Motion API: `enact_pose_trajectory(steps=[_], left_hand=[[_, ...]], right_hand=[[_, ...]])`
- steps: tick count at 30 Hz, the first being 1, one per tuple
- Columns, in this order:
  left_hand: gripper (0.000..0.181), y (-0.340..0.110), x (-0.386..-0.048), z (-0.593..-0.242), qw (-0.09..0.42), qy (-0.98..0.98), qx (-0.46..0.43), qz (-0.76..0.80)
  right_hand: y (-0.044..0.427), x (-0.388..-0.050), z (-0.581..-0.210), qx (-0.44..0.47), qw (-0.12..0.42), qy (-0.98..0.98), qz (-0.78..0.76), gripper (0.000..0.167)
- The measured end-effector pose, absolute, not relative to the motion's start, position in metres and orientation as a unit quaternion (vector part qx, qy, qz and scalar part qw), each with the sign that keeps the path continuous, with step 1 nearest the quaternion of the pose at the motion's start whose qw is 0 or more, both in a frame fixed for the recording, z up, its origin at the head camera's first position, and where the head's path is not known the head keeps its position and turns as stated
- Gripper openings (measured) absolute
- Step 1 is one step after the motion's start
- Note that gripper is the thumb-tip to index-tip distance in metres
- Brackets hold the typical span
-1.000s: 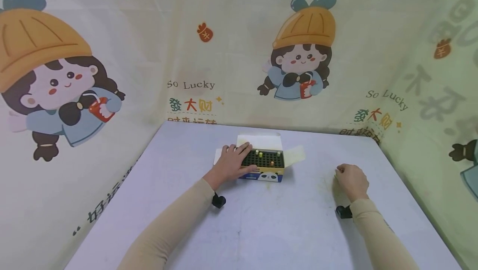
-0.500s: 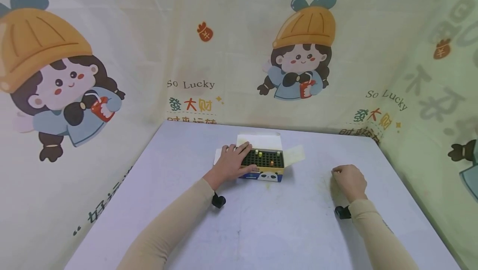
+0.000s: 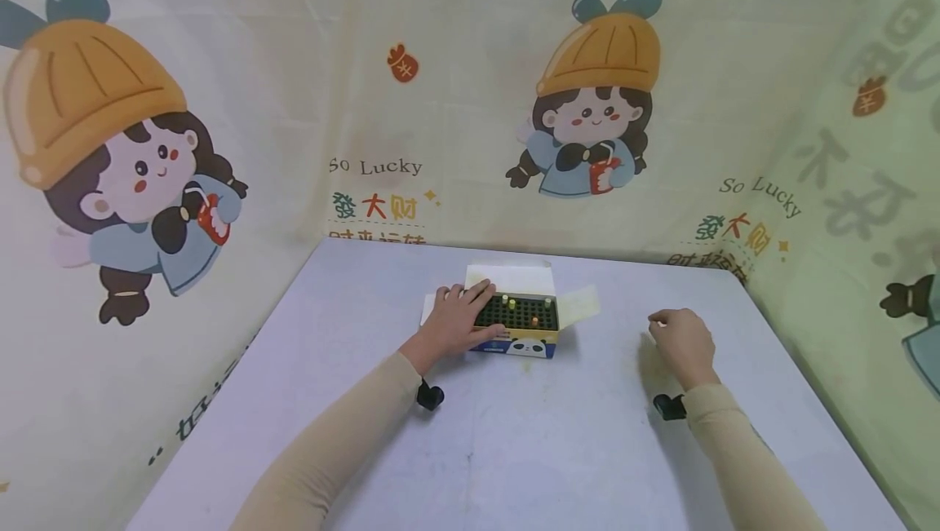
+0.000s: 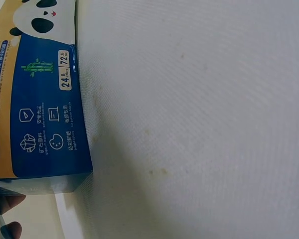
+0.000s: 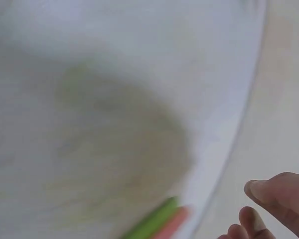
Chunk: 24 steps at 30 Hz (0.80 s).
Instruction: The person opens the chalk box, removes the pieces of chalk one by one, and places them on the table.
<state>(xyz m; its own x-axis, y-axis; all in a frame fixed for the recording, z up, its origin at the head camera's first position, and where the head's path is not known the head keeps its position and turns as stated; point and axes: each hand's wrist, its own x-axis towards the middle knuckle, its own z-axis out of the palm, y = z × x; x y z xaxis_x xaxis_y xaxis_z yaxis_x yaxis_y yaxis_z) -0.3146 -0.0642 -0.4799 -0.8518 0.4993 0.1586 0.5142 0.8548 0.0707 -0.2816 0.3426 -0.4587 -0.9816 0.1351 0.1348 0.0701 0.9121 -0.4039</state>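
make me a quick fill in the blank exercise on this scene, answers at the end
The box bears a printed ____ face on its front.
The hand resting on the box is the person's ____ one.
In the right wrist view, a reddish stick appears beside a ____ one.

Missing words: panda; left; green.

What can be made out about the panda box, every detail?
The box looks like glossy cardboard, blue and yellow, with a printed panda; the left wrist view also shows "24" and "72". It stands open on the white table, its pale back flap and right flap spread outward. Inside, a black insert with rows of holes holds a few coloured sticks. The left hand rests over its left end, covering part of the insert.
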Motion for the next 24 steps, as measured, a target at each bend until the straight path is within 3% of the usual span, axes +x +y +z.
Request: enact_pose_trajectory(steps=[5, 12, 18, 24], left_hand=[[0.087, -0.065, -0.315, -0.481, 0.065, -0.961, -0.263, -0.054], [0.089, -0.066, -0.315, -0.482, 0.064, -0.962, -0.26, -0.051], [0.089, -0.066, -0.315, -0.481, 0.059, -0.963, -0.259, -0.053], [0.089, -0.065, -0.314, -0.48, 0.046, -0.964, -0.257, -0.057]], right_hand=[[0.316, -0.285, -0.432, -0.02, 0.151, -0.965, 0.215, 0.029], [0.276, -0.285, -0.404, 0.005, 0.208, -0.948, 0.24, 0.024], [0.246, -0.284, -0.392, 0.031, 0.223, -0.935, 0.273, 0.021], [0.222, -0.285, -0.391, 0.046, 0.196, -0.939, 0.279, 0.021]])
